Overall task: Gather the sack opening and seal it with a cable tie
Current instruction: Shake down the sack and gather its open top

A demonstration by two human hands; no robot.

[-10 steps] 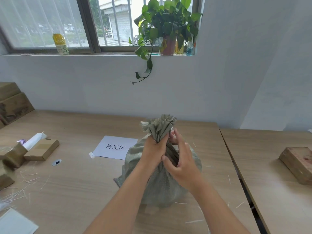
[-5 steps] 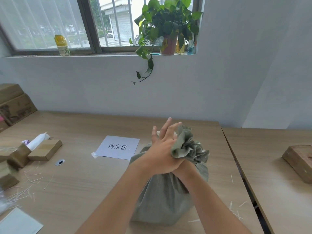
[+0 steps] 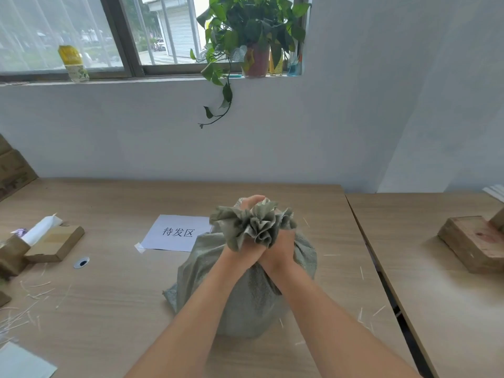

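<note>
A filled grey-green woven sack (image 3: 253,298) stands on the wooden table (image 3: 114,296) in front of me. Its opening is bunched into a ruffled tuft (image 3: 253,227) that leans toward me. Both hands wrap the neck just under the tuft. My left hand (image 3: 240,252) grips from the left, with fingertips showing behind the tuft. My right hand (image 3: 281,249) grips from the right, pressed against the left. I see no cable tie around the neck; my hands hide that part.
A white paper label (image 3: 174,233) lies on the table behind the sack. Wooden blocks and a white roll (image 3: 51,238) sit at the left, cut tie ends are scattered around. A second table with a wooden block (image 3: 474,241) stands at the right.
The tuft has tipped from upright toward me. My left hand, which had its fingers spread half a second ago, has closed on the neck again beside the right hand.
</note>
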